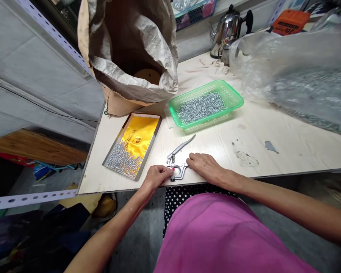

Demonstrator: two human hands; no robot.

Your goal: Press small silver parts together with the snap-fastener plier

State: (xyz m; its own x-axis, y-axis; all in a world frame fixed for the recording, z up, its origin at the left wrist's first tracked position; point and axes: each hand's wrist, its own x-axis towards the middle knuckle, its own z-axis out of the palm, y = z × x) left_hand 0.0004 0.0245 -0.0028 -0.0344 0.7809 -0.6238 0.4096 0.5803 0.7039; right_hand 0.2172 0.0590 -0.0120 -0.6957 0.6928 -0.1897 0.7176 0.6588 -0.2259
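Note:
A pair of silver hand-press pliers (pixel 180 165), like snap-fastener pliers, lies near the table's front edge with its lever raised away from the frame. My left hand (pixel 158 175) is at its jaw end, thumb and fingertips pinched together; whatever they hold is too small to make out. A bit of red shows at the jaw. My right hand (pixel 205 165) rests on the table with curled fingers gripping the handle end of the pliers. Left of the tool is a shallow tray (pixel 150 147) lined with yellow cloth, holding many small silver metal pins (pixel 122 160).
Behind the pliers stands a green plastic basket (pixel 233 101) of similar metal pieces. A large open paper sack (pixel 113 68) is at the back left. To the right lies a clear plastic bag (pixel 301 83) of metal pieces. A kettle (pixel 226 32) stands at the back.

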